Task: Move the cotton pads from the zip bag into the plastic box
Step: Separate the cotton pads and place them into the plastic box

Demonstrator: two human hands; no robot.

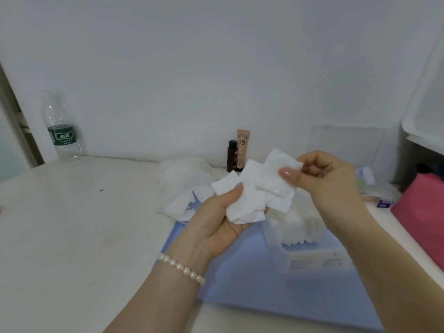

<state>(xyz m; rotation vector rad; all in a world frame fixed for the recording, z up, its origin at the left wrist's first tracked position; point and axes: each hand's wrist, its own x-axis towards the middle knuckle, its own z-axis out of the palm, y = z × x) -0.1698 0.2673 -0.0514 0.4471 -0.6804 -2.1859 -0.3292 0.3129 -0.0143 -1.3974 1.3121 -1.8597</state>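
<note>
Both hands hold cotton pads (252, 195); left hand (216, 222) grip beneath | right hand (329, 179) grip pinches top

**A crowded white tabletop**

On the white table (79, 212) lie a pale blue mat (240, 272) — bearing a clear plastic box (310, 258) — and a crumpled zip bag (182, 186). By the wall stand a water bottle (61, 128), a small dark bottle (232, 156) and a BB cream tube (242, 150); a pink case (422, 212) lies at right.

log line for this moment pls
left hand: holds pads | right hand: pinches top pad | box: part filled | bag: on table
</note>
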